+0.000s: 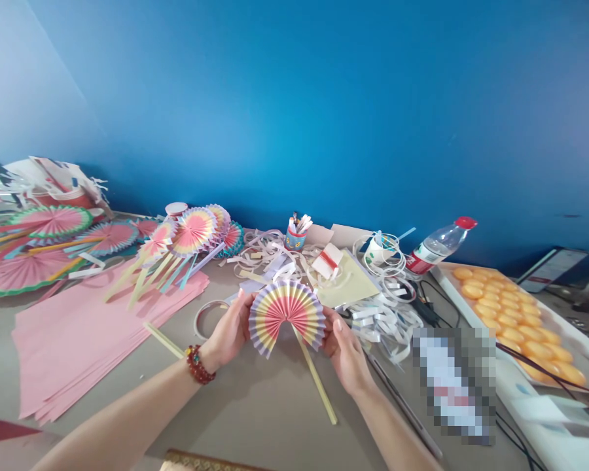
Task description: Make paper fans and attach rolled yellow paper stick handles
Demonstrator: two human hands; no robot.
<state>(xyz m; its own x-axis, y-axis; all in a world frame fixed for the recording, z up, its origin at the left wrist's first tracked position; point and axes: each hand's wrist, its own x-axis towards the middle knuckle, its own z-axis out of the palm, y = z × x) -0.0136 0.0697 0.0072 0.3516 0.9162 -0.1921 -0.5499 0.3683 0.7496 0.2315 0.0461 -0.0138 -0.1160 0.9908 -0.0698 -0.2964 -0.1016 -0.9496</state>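
A pleated paper fan (288, 304) in pink, yellow and lilac is spread into an arch between my two hands. My left hand (233, 327), with a beaded bracelet at the wrist, grips its left edge. On the other side my right hand (346, 350) has fingers behind the right edge, thumb in front. A pale yellow paper stick (317, 376) slants down from under the fan's right half. Just left of my left hand lies a roll of tape (203, 320). Another yellow stick (164, 339) lies by my left forearm.
Pink paper sheets (88, 340) are stacked at left, with finished fans (194, 232) on and behind them. Behind my hands are paper strips (385, 320) and a pen cup (295, 239). At right stand a bottle (439, 245) and a tray of orange oval things (464, 320). A blue wall backs the table.
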